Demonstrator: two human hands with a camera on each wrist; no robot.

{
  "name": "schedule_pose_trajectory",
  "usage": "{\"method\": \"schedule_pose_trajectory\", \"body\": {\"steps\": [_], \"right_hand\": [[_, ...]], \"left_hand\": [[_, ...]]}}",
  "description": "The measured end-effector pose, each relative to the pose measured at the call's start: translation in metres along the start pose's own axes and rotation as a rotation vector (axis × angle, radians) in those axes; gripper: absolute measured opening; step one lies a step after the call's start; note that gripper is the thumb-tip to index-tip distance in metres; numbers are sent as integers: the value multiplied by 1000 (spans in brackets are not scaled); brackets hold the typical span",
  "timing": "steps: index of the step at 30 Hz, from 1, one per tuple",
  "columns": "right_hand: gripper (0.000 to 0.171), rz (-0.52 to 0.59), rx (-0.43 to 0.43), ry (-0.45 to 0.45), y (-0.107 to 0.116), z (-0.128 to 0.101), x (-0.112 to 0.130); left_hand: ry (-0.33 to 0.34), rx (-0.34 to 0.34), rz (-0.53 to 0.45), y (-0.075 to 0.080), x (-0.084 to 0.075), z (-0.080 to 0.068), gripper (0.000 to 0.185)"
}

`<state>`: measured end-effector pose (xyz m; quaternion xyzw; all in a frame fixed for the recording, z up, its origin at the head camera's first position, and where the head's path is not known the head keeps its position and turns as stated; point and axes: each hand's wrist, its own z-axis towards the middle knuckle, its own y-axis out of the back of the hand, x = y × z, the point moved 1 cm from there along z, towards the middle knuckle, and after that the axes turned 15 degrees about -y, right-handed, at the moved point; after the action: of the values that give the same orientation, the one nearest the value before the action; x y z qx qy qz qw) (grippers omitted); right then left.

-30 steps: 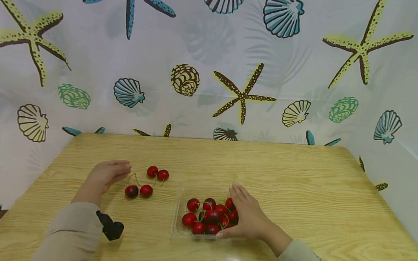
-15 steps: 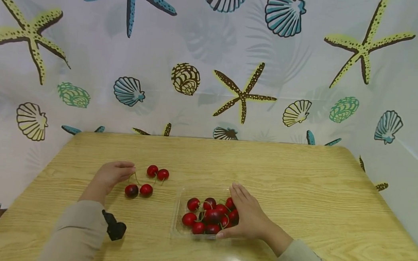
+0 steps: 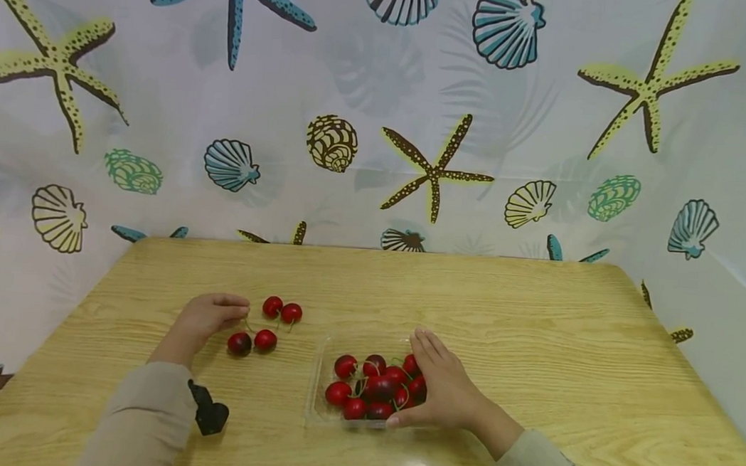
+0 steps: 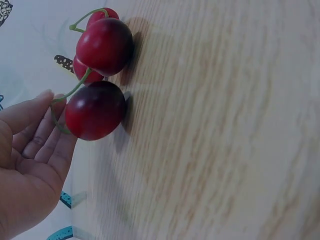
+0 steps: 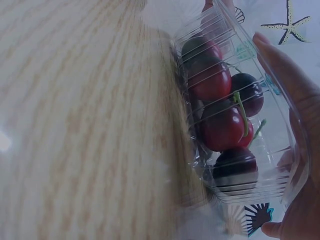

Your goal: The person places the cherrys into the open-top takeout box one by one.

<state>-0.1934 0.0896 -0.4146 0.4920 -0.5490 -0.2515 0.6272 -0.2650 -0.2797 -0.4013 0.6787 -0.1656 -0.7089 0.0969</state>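
Note:
A pair of joined cherries [image 3: 239, 344] lies on the table left of centre. My left hand [image 3: 204, 319] pinches the top of their green stem [image 4: 76, 89] between thumb and fingertips. In the left wrist view the dark red cherry [image 4: 96, 111] hangs close beside the tabletop. A second cherry pair [image 3: 291, 313] rests just behind, to the right. My right hand [image 3: 445, 386] grips the right end of a clear plastic container [image 3: 315, 383], thumb at the front side, fingers at the back. Several cherries [image 5: 220, 125] with green stems fill the container; my palm hides some of them.
The wooden table [image 3: 535, 314] reaches back to a white curtain [image 3: 357, 68] printed with starfish and shells. A black wrist camera [image 3: 210, 414] sits below my left hand.
My left hand has moved right and closed on the stem of the nearer cherry pair, which has shifted slightly right. The right hand and container stay still.

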Motion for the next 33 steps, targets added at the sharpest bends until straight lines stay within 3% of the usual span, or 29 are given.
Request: {"method": "schedule_pose_trajectory", "body": {"steps": [8, 17, 27, 33], "right_hand": [[117, -4, 5, 0, 1, 0, 0], [117, -12, -4, 3, 0, 1, 0], [117, -18, -15, 14, 0, 1, 0], [117, -11, -9, 16, 0, 1, 1]], "left_hand": [[0, -12, -51, 1, 0, -3, 39], [-43, -17, -124, 2, -4, -11, 36], [-55, -37, -248, 3, -18, -21, 30], [-87, -33, -249, -2, -29, -24, 34]]}}
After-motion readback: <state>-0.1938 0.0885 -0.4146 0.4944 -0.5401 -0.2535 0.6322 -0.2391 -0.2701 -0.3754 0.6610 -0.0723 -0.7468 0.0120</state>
